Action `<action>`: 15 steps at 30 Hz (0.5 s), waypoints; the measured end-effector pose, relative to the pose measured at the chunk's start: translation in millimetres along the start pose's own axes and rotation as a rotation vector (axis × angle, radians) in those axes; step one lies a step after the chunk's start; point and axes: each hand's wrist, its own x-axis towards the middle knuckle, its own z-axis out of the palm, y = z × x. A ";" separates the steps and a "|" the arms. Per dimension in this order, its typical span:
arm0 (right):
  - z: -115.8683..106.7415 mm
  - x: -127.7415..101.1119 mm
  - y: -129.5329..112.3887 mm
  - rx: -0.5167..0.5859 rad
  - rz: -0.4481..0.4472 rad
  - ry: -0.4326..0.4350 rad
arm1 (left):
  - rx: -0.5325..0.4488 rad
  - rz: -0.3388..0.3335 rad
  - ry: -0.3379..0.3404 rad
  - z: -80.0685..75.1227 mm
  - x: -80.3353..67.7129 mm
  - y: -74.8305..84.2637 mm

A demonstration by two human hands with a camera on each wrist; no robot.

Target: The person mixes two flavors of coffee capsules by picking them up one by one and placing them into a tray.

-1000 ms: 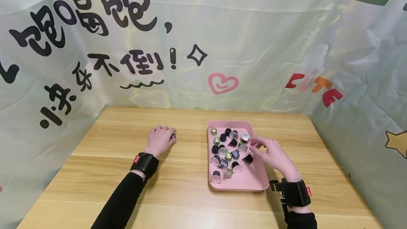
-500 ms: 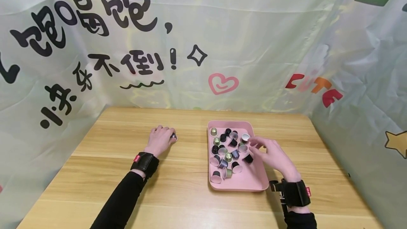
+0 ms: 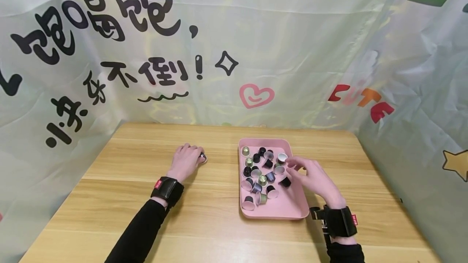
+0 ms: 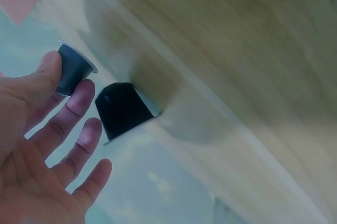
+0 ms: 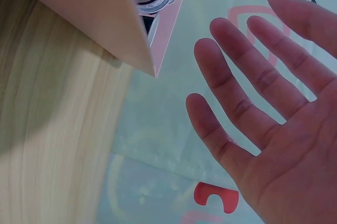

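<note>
The left hand [image 3: 185,160] lies palm down, its fingers loosely spread. The right hand [image 3: 310,177] hovers with straight, relaxed fingers. Both forearms reach forward.

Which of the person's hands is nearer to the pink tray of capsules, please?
The right. The right hand hovers open over the pink tray, above its right side. The left hand rests on the table to the tray's left, touching a capsule.
</note>
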 end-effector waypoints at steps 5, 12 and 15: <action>0.2 -0.4 0.5 0.004 -0.009 0.003 | -0.005 0.010 0.014 -1.4 0.7 6.4; 0.1 -1.4 1.0 0.009 -0.012 0.008 | -0.043 0.036 0.036 -8.8 0.0 18.5; -0.2 -1.6 0.9 0.015 -0.012 0.010 | -0.059 0.052 0.048 -12.4 -0.6 24.0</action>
